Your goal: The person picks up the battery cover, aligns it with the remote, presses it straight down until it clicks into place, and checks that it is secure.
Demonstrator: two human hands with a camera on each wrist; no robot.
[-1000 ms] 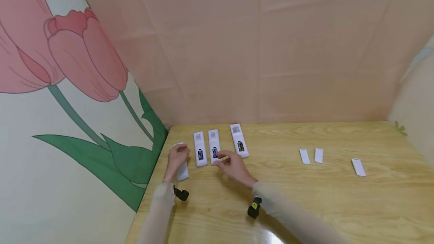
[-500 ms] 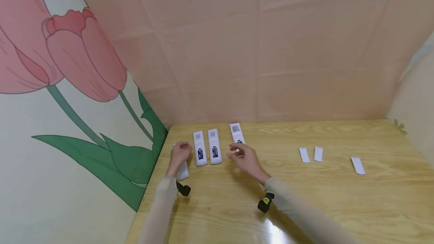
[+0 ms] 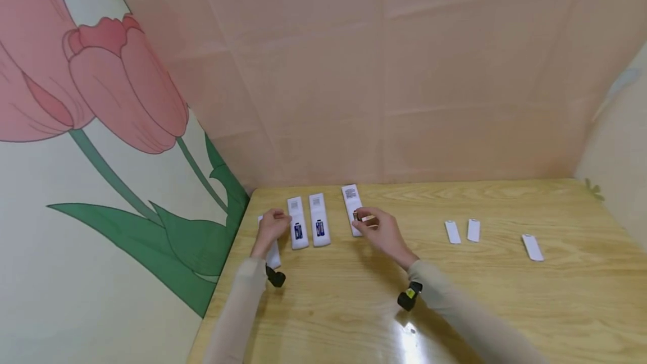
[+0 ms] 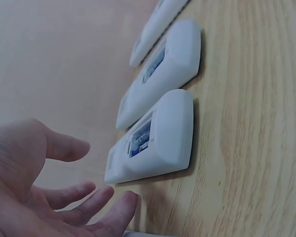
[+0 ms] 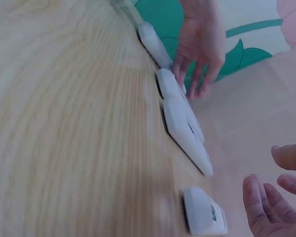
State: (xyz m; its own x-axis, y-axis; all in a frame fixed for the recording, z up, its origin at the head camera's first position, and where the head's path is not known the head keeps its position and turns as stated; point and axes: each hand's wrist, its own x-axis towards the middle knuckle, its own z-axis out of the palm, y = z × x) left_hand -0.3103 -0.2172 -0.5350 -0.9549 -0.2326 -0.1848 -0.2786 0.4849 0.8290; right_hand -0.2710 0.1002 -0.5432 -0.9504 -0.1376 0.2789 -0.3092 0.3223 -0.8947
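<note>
Several white remote controls lie back side up in a row on the table. My left hand (image 3: 272,230) hovers with loosely curled fingers over the leftmost remote control (image 3: 274,256), hiding most of it. Beside its fingertips lies a second remote control (image 3: 295,206), its uncovered compartment holding blue batteries (image 4: 140,140). A third remote control (image 3: 315,205) also shows blue batteries (image 3: 320,227). My right hand (image 3: 383,232) is over the rightmost remote control (image 3: 350,198), fingertips beside its partly hidden compartment. In the right wrist view its thumb and fingers are spread, with nothing between them.
Three white battery covers, a left one (image 3: 452,232), a middle one (image 3: 473,230) and a right one (image 3: 532,247), lie on the right part of the wooden table (image 3: 480,302). A pink backdrop (image 3: 323,72) rises behind, and a tulip-printed wall (image 3: 101,251) borders the left.
My right hand has moved right, from the third remote control to the rightmost one. The left hand has shifted slightly to the right, toward the second remote control.
</note>
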